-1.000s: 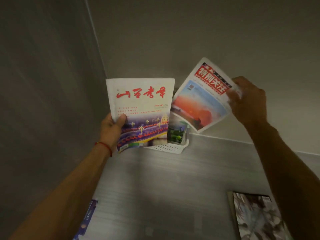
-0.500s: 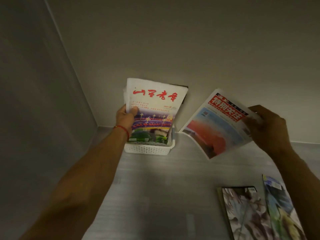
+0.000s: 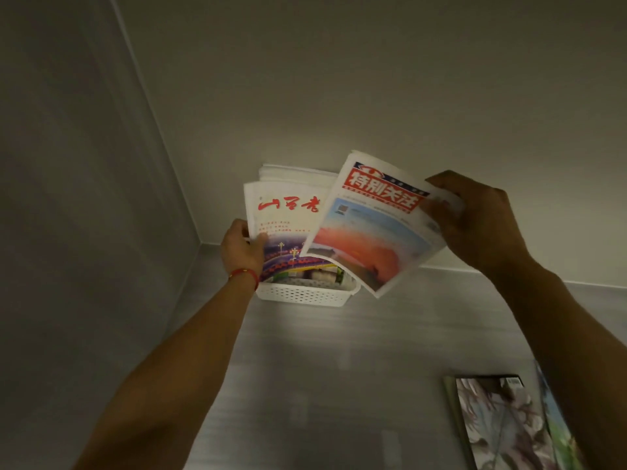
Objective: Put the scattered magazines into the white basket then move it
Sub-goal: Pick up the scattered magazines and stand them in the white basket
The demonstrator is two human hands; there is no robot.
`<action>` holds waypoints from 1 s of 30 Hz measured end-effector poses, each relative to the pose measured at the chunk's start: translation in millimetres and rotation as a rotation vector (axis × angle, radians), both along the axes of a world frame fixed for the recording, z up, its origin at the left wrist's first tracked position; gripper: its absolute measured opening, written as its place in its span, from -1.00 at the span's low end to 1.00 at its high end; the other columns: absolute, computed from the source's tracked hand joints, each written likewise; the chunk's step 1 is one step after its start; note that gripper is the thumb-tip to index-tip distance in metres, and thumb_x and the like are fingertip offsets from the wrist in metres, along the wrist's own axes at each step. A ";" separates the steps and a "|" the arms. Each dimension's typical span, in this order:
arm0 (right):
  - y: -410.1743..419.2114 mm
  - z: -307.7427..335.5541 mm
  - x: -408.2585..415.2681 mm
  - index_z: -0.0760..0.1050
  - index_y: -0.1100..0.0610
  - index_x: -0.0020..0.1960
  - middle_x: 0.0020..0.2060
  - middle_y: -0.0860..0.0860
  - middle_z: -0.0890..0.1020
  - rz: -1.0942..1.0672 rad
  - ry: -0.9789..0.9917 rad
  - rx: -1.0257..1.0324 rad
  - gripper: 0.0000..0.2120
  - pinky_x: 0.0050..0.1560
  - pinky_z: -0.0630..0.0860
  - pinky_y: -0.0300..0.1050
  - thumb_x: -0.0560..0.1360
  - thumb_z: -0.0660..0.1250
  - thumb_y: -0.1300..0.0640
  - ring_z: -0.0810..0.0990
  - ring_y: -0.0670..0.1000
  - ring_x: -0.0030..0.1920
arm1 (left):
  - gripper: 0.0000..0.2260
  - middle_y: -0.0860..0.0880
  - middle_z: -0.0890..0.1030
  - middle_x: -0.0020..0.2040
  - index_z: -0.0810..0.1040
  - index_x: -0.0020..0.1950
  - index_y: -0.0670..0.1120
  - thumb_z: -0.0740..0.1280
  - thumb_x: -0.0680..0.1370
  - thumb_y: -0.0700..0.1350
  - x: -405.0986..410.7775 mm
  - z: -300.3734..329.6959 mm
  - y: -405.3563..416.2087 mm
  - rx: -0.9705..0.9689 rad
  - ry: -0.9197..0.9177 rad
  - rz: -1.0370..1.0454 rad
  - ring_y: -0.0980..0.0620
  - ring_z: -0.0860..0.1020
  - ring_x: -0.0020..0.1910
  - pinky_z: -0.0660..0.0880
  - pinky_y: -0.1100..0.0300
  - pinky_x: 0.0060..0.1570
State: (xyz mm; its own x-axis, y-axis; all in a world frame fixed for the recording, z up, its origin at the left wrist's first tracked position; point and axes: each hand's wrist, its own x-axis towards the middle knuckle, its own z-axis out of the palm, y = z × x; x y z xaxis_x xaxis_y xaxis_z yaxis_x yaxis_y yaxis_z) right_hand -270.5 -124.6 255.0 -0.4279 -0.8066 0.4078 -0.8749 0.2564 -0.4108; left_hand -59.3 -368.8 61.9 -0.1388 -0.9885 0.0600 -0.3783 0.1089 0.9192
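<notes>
A white perforated basket (image 3: 302,295) sits in the far left corner of the grey surface, against the wall. A white magazine with red script (image 3: 285,218) stands in it, and my left hand (image 3: 242,247) grips its left edge. Other magazines stand behind it. My right hand (image 3: 475,215) pinches the top right of a magazine with a red title and an orange-blue cover (image 3: 369,228). It hangs tilted in front of the basket's right end, overlapping the white magazine.
Two more magazines lie flat at the lower right: a dark floral one (image 3: 502,425) and a colourful one (image 3: 559,432) partly under my right forearm. Walls close in the left side and back. The grey surface (image 3: 339,385) stretches between the basket and these magazines.
My right hand has carried the red-titled magazine left and up until it overlaps the white one over the basket. My left hand still holds the white magazine in the basket.
</notes>
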 end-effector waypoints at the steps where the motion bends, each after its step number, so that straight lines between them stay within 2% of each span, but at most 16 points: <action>1: -9.9 2.1 4.5 0.56 0.03 0.13 -0.11 -0.09 0.66 0.008 0.010 -0.001 -0.85 -0.24 0.49 -0.33 0.58 0.30 0.07 0.63 -0.05 -0.24 | -0.82 -0.16 0.67 -0.06 0.50 -0.05 -0.14 0.46 0.46 -0.13 3.7 -2.3 -3.5 -0.021 -0.038 -0.013 -0.08 0.61 -0.14 0.43 0.28 -0.37; 2: -19.7 3.0 8.4 0.56 0.02 0.13 -0.11 -0.09 0.66 0.016 0.019 -0.002 -0.85 -0.24 0.47 -0.34 0.58 0.31 0.09 0.62 -0.04 -0.23 | -0.81 -0.16 0.68 -0.06 0.53 -0.05 -0.16 0.48 0.46 -0.12 6.4 -4.0 -7.3 -0.024 -0.062 -0.037 -0.10 0.63 -0.13 0.48 0.24 -0.35; 4: -39.4 -0.2 15.9 0.57 0.01 0.15 -0.08 -0.07 0.67 0.028 0.033 0.023 -0.83 -0.23 0.48 -0.32 0.57 0.33 0.10 0.62 -0.02 -0.22 | -0.82 -0.19 0.70 -0.06 0.60 -0.08 -0.22 0.49 0.46 -0.13 10.0 -4.9 -14.2 -0.001 -0.082 -0.100 -0.15 0.66 -0.07 0.63 0.03 -0.18; 7: -65.9 -14.4 22.6 0.54 0.05 0.25 0.06 0.07 0.69 0.025 0.041 0.119 -0.76 -0.05 0.62 -0.07 0.59 0.31 0.08 0.68 0.09 -0.10 | -0.81 -0.23 0.70 -0.12 0.53 -0.28 -0.17 0.43 0.49 -0.15 11.9 -3.3 -22.2 -0.011 -0.101 -0.145 -0.21 0.67 -0.07 0.65 -0.13 -0.09; 8: -72.7 -20.6 23.9 0.53 0.06 0.25 0.09 0.08 0.69 0.026 0.047 0.137 -0.75 -0.02 0.62 -0.06 0.59 0.30 0.07 0.69 0.10 -0.07 | -0.82 -0.23 0.70 -0.12 0.53 -0.28 -0.13 0.42 0.51 -0.16 11.1 -2.1 -22.7 0.007 -0.078 -0.162 -0.22 0.67 -0.07 0.65 -0.14 -0.08; 13: -99.2 -35.7 25.1 0.53 0.06 0.21 0.10 0.04 0.67 0.041 0.069 0.172 -0.78 -0.04 0.58 -0.15 0.61 0.27 0.02 0.63 -0.01 -0.09 | -0.85 -0.16 0.69 -0.20 0.59 -0.28 -0.19 0.44 0.49 -0.20 3.5 -1.7 -20.1 0.128 0.057 -0.120 -0.13 0.67 -0.15 0.67 -0.08 -0.03; 15: -105.5 -31.8 25.3 0.55 0.06 0.17 0.05 0.03 0.68 0.078 0.105 0.168 -0.80 -0.10 0.51 -0.21 0.61 0.27 0.01 0.56 -0.06 -0.16 | -0.87 -0.19 0.71 -0.16 0.61 -0.24 -0.25 0.44 0.47 -0.21 1.9 -3.7 -19.2 0.159 0.096 -0.109 -0.16 0.69 -0.11 0.66 -0.11 -0.03; 18: -110.5 -23.4 25.6 0.56 0.05 0.11 0.00 0.01 0.70 0.103 0.138 0.117 -0.84 -0.15 0.44 -0.24 0.58 0.30 0.04 0.54 -0.06 -0.20 | -0.90 -0.19 0.70 -0.17 0.59 -0.23 -0.23 0.43 0.46 -0.23 3.5 -4.9 -18.9 0.169 0.124 -0.086 -0.19 0.68 -0.11 0.65 -0.14 0.01; 20: -112.0 -24.6 25.1 0.55 0.06 0.10 -0.02 0.02 0.69 0.124 0.117 0.106 -0.85 -0.16 0.43 -0.25 0.57 0.31 0.05 0.55 -0.04 -0.20 | -0.91 -0.18 0.67 -0.12 0.54 -0.11 -0.20 0.43 0.46 -0.25 6.3 -4.6 -18.4 0.174 0.109 -0.051 -0.20 0.65 -0.06 0.62 -0.12 0.08; 22: -114.1 -35.4 25.7 0.56 0.10 0.11 -0.01 0.04 0.68 0.147 0.071 0.098 -0.84 -0.14 0.46 -0.24 0.57 0.32 0.08 0.58 -0.04 -0.16 | -0.83 -0.18 0.64 -0.01 0.51 0.04 -0.16 0.41 0.48 -0.25 8.8 -4.0 -16.6 0.163 0.045 -0.048 -0.21 0.62 0.03 0.59 -0.12 0.13; 25: -121.3 -64.8 31.6 0.58 0.11 0.14 0.04 0.05 0.68 0.145 -0.027 0.116 -0.83 -0.01 0.55 -0.17 0.57 0.33 0.12 0.61 -0.04 -0.06 | -0.78 -0.19 0.59 0.17 0.49 0.16 -0.15 0.36 0.53 -0.25 11.6 -4.6 -7.4 0.105 -0.061 -0.077 -0.19 0.57 0.16 0.55 -0.10 0.20; 26: -124.6 -76.1 33.6 0.59 0.11 0.16 0.07 0.04 0.68 0.132 -0.045 0.132 -0.82 0.08 0.57 -0.09 0.58 0.32 0.13 0.62 0.01 0.01 | -0.79 -0.17 0.60 0.17 0.49 0.16 -0.13 0.35 0.53 -0.24 12.3 -4.7 -2.7 0.099 -0.069 -0.085 -0.18 0.57 0.15 0.56 -0.08 0.19; 28: -127.4 -98.1 37.2 0.56 0.10 0.24 0.19 0.05 0.63 0.072 -0.092 0.147 -0.76 0.29 0.49 0.04 0.59 0.29 0.18 0.55 0.09 0.21 | -0.79 -0.10 0.63 0.08 0.49 0.12 -0.07 0.36 0.50 -0.22 13.5 -5.6 8.3 0.092 -0.063 -0.134 -0.12 0.61 0.07 0.59 0.04 0.09; 30: -121.9 -116.6 41.0 0.49 0.08 0.33 0.30 0.07 0.54 -0.026 -0.149 0.062 -0.67 0.37 0.41 -0.07 0.57 0.31 0.25 0.44 0.09 0.32 | -0.71 -0.02 0.62 0.06 0.46 0.18 -0.04 0.40 0.49 -0.18 13.3 -6.3 17.8 0.079 -0.076 -0.219 -0.02 0.60 0.03 0.56 0.16 0.02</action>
